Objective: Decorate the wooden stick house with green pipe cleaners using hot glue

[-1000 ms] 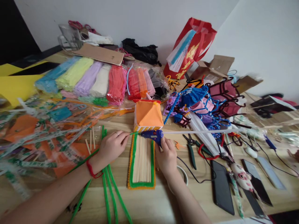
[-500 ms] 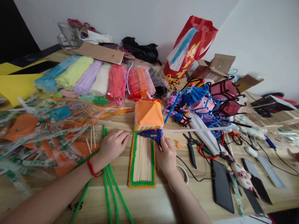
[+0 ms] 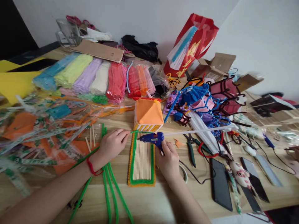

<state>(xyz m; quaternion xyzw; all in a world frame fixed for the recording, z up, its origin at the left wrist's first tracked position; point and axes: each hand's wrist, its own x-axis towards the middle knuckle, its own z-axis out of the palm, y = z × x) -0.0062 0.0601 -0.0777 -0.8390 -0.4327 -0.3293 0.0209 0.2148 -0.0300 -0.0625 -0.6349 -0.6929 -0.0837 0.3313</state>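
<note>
Two bare hands meet over a small craft piece; the left hand (image 3: 114, 145) is closed to a narrow pinch, thumb and fingers on the end of a green fuzzy stem (image 3: 134, 131), with a ring on one finger and a red cord (image 3: 91, 166) round the wrist; the right hand (image 3: 168, 157) is wrapped round the grip of a blue glue gun (image 3: 153, 138), its nozzle pointing left over the top part of a panel of pale sticks (image 3: 142, 163); a long white glue stick (image 3: 198, 130) runs out of the gun's back toward the right. That panel lies flat on the table (image 3: 187, 202) between the forearms, edged in green with an orange border outside; just beyond its far end stands a little box with an orange roof (image 3: 149, 112) and a striped yellow-and-white lower edge. More green stems (image 3: 114, 194) lie under and beside the left wrist; green-handled cutters (image 3: 191, 151) and a black phone (image 3: 220, 183) lie right of the right hand. Farther out, scraps of plastic wrapping (image 3: 30, 161) cover the left side; bundles of coloured stems (image 3: 98, 77) lie in a row at the back; blue and dark red fuzzy-stem models (image 3: 205, 99) crowd the right, with a red bag (image 3: 191, 46) behind.
</note>
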